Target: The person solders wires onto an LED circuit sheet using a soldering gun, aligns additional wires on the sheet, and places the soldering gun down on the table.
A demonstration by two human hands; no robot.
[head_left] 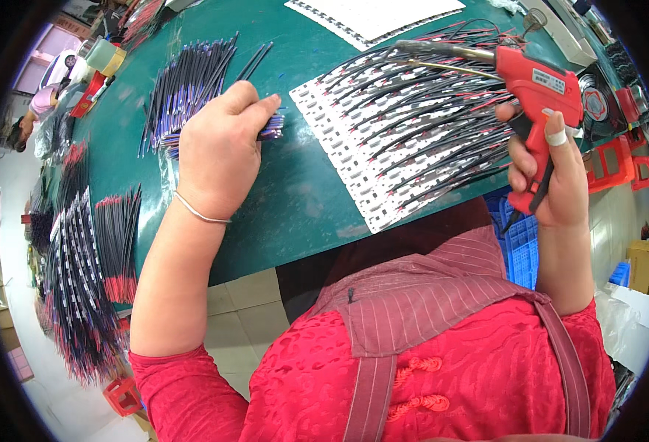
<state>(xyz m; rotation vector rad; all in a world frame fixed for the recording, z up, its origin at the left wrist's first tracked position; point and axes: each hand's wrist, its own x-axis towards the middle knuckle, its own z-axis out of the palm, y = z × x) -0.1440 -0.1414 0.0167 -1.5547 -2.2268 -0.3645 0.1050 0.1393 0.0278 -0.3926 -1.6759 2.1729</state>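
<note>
My right hand [569, 184] is closed round the handle of a red soldering gun [534, 77], and its long metal tip points left over the table. Below that tip lies a white sheet [309, 99] patterned with small dark rectangles. Rows of black wires [413, 125] with red ends spread across it. My left hand [225, 136] is closed, with thumb and fingers pressed together, over a bundle of black and purple-blue wires [180, 92]. Whatever those fingers pinch is hidden. A few black wires [254, 60] stick out just beyond the knuckles.
The green table [287, 214] ends in front of me. More black wires with red ends [118, 243] hang at its left edge, beside patterned strips with wires [81, 287]. Another white sheet [379, 15] lies at the back. Red stools [608, 163] and a blue crate [517, 243] stand right.
</note>
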